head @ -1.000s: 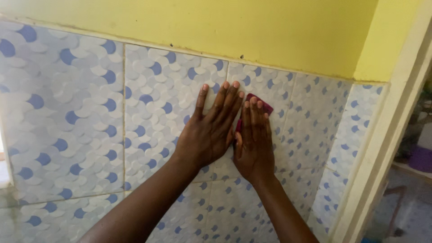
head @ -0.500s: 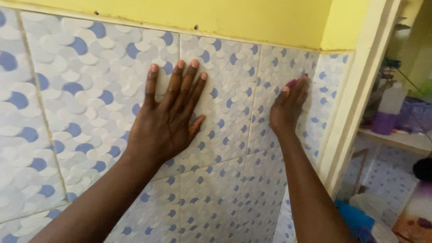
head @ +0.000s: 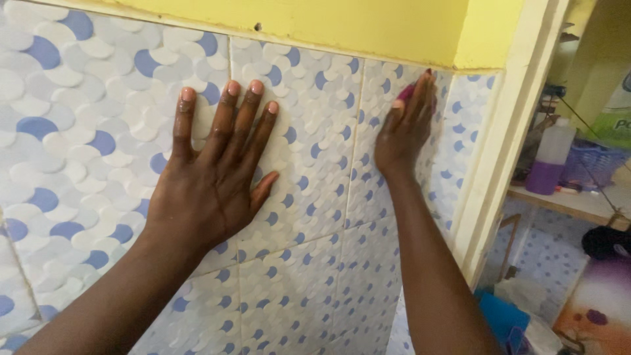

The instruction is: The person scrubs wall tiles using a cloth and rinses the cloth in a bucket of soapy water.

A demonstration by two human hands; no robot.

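My left hand lies flat on the tiled wall, fingers spread, holding nothing. My right hand presses a small magenta cloth against the tiles near the top right corner, just under the yellow painted wall. Only a sliver of the cloth shows by the fingertips; the hand hides the remainder. The tiles are white and pale grey with blue scale shapes.
A cream door frame runs down the right of the tiles. Beyond it a shelf carries a white and purple bottle and a lilac basket. A blue item lies low on the right.
My right hand has slid the cloth rightward and up, away from my left hand, toward the tile corner. The view has moved closer and to the right.
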